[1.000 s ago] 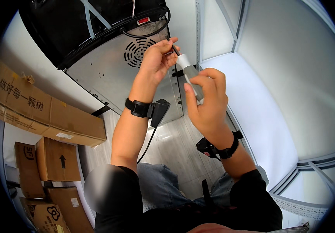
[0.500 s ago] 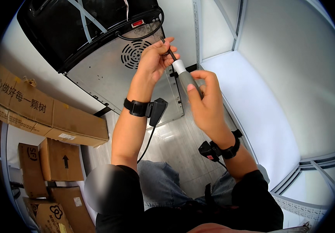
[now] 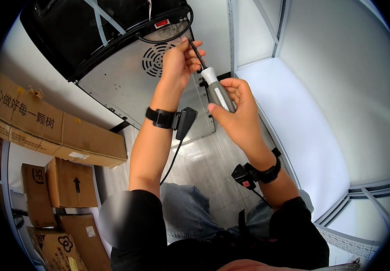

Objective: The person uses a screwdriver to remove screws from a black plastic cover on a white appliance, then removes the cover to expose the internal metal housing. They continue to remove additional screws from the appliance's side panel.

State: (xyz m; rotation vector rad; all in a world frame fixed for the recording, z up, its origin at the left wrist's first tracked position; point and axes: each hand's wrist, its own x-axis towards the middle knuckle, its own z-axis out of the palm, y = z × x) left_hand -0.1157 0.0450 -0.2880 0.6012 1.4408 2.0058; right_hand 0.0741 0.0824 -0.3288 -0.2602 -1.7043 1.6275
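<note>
My left hand (image 3: 177,65) is at the upper right corner of a metal back panel (image 3: 113,90) with a round slotted vent. Its fingers curl around the dark shaft of a screwdriver (image 3: 221,95), with the thumb close to the tip. Whether a screw sits at that tip is hidden. Lower and to the right, my right hand (image 3: 242,113) holds the grey handle with its white collar, loosely between thumb and fingers. The screwdriver slants up and left to the panel's edge.
Above the panel is a black housing (image 3: 68,40) with a red switch (image 3: 162,23) and a looping black cable (image 3: 168,41). Cardboard boxes (image 3: 75,183) fill the left side. A white shelf (image 3: 294,113) in a metal frame runs along the right. Both wrists carry black strapped devices (image 3: 186,124).
My left thumb has moved up and left, off the shaft toward its tip. The right thumb has slid to the left side of the handle, and the handle has turned, showing a white stripe.
</note>
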